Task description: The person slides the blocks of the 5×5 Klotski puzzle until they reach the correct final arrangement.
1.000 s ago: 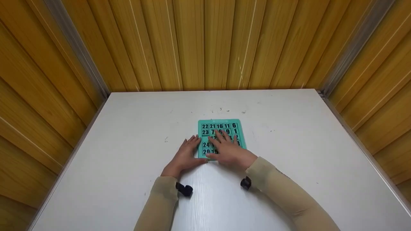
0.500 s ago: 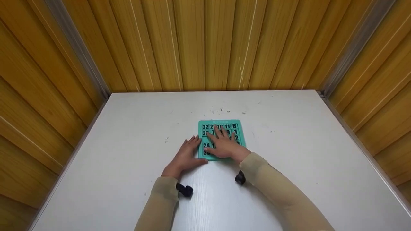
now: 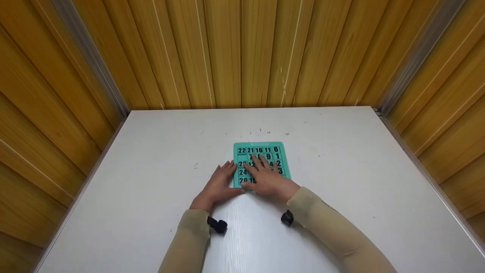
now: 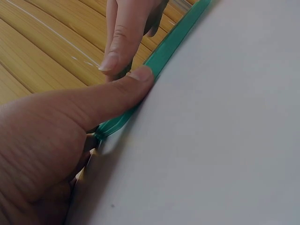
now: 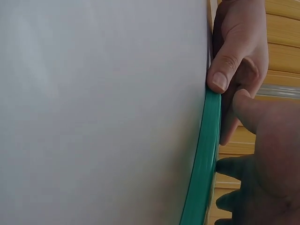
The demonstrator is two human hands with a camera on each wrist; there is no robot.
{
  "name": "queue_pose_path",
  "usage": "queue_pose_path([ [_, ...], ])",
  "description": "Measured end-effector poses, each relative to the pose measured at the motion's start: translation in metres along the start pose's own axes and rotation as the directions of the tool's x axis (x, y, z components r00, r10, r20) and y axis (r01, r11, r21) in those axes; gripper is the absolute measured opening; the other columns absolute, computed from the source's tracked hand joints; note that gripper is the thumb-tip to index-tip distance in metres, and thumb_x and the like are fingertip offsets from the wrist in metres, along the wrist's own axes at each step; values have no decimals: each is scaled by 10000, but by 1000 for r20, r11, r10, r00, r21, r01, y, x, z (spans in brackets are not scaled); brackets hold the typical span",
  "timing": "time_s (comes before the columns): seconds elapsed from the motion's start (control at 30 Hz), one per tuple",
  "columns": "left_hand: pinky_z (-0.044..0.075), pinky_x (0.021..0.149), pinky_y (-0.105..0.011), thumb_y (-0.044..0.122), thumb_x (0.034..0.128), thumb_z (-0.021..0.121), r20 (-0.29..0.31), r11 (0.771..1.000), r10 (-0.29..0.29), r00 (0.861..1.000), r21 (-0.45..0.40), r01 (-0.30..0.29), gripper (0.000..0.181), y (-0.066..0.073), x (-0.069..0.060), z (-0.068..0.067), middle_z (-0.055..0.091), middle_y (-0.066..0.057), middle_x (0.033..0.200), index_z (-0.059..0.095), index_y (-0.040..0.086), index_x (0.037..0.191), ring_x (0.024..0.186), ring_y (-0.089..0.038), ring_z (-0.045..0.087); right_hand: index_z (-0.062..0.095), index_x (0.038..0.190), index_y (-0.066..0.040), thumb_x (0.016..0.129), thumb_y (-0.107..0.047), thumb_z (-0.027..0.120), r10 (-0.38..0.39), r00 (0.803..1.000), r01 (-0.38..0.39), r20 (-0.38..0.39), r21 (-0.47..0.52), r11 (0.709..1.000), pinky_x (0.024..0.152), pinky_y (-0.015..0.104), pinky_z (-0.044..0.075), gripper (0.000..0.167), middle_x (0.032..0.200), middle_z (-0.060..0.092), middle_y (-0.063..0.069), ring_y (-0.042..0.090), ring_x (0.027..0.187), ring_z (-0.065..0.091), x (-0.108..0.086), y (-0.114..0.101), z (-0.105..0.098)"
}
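Observation:
A green number slide puzzle (image 3: 276, 150) with black numerals lies flat on the white table. My left hand (image 3: 216, 186) holds its near left corner, fingers along the left side and thumb (image 4: 119, 96) against the near edge. My right hand (image 3: 269, 181) is spread over the tiles, fingertips on or just above them; exact contact is hard to tell. It covers several tiles in the middle and lower rows. An empty slot (image 3: 242, 156) shows at the left end of the second row, above the 23 tile. The board's green rim (image 5: 206, 140) shows in the right wrist view.
The white table (image 3: 170, 144) stretches around the puzzle, with small dark marks behind it. Wood-patterned walls (image 3: 242, 53) stand at the back and both sides. A black wrist camera (image 3: 218, 225) sits at the left cuff, another (image 3: 287, 218) at the right.
The 23 tile has slid one place toward me, so the empty slot is now in the second row. My right hand reached forward, then drew back. The left hand stayed put.

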State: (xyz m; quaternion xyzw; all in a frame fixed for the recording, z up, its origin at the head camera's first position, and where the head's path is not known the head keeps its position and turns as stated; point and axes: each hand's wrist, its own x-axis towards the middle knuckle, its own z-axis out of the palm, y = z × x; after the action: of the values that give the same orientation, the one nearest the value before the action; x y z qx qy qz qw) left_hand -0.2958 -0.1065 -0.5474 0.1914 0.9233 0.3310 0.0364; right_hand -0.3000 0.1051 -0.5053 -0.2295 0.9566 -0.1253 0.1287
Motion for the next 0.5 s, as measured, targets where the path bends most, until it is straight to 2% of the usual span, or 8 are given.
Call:
queue_pose_path([
  [0.27,100,1351,-480,440,840,832,-7,1000,-7,1000,-7,7,952,-1,-1,1,333,-126,1680,378,67,1589,1607,-290,209,241,1649,-267,1007,-672,447,4,1000,-4,9,15,1000,1249,757,-4,787,1757,-29,87,383,1618,-72,-4,-2,-3],
  [0.5,93,1351,-480,442,843,833,2,1000,-8,1000,-4,8,957,0,-1,0,322,-131,1683,371,59,1590,1607,-295,204,233,1653,-228,1011,-653,466,10,1000,-10,-6,21,1000,1232,784,23,805,1754,-22,113,400,1615,-48,9,1,-12],
])
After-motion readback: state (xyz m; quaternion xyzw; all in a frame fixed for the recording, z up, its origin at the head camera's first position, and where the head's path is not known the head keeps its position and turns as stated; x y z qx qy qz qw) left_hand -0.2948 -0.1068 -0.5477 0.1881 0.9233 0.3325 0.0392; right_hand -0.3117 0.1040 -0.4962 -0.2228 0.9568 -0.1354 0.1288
